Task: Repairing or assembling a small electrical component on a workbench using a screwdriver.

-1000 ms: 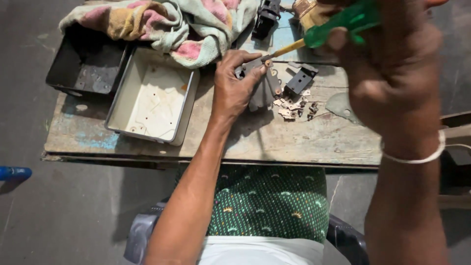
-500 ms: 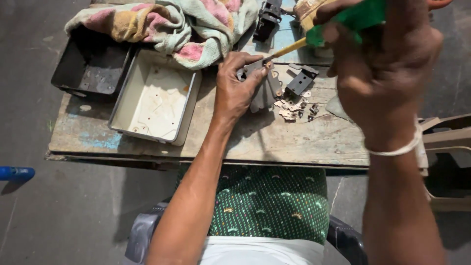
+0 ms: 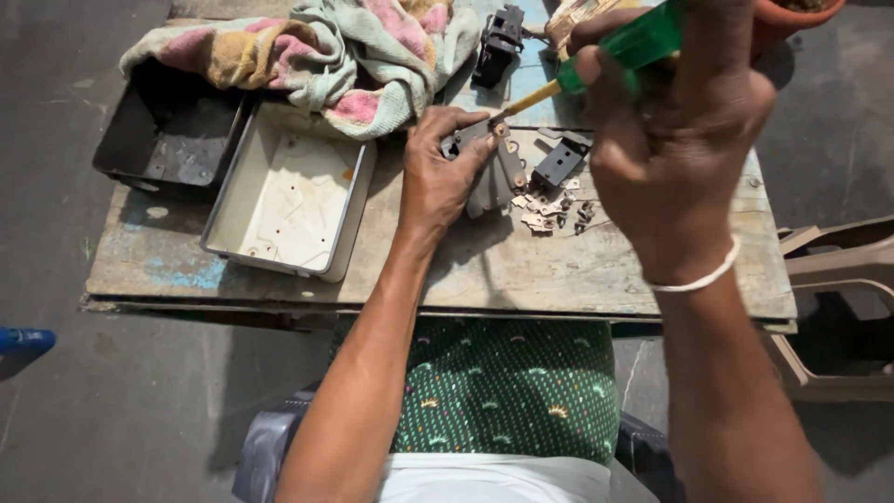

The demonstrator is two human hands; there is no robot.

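Bench (image 3: 596,275): a worn wooden board with patches of pale blue paint, carrying all the work; seen from above, with the person's green patterned lap below its near edge.
Cloth (image 3: 317,56): a crumpled towel in pink, yellow and pale green, lying along the far edge of the bench and overlapping both trays.
White tray (image 3: 289,191): a shallow rectangular cream tray with a stained floor, left of the work.
Black tray (image 3: 168,135): a dark rectangular tray, just beside the white tray on its far left, partly under the cloth.
Right hand (image 3: 675,149): raised close to the camera, fingers closed tight round the green handle of the screwdriver.
Left hand (image 3: 442,177): resting on the bench, fingers and thumb curled round the grey part, pinning it at its upper left end.
Screwdriver (image 3: 624,51): translucent green handle and yellowish shank, slanting down to the left; its tip meets the top of the grey part.
Grey part (image 3: 498,172): a small, flat, dull grey piece near the middle of the bench, fanning out from under the left hand; a small round brass-coloured fitting shows at its upper end, where the tip sits.
Black component (image 3: 557,166): a small dark block just right of the grey part.
Metal bits (image 3: 549,210): loose pale scraps and tiny fittings scattered beneath the black component.
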